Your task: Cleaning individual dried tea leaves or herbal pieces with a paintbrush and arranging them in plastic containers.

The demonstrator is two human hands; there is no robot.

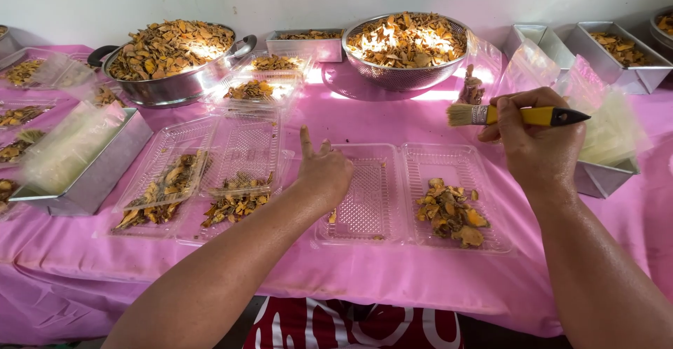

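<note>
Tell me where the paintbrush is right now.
The paintbrush is in the right hand, held level above the open clear clamshell container, bristles pointing left.

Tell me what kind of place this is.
Probably a small food-packing table, home or cottage scale. Dried yellow-brown slices are heaped in a steel colander and a pot, portions lie in clear clamshell boxes on a pink tablecloth, and the right hand holds a yellow-handled brush.
</note>
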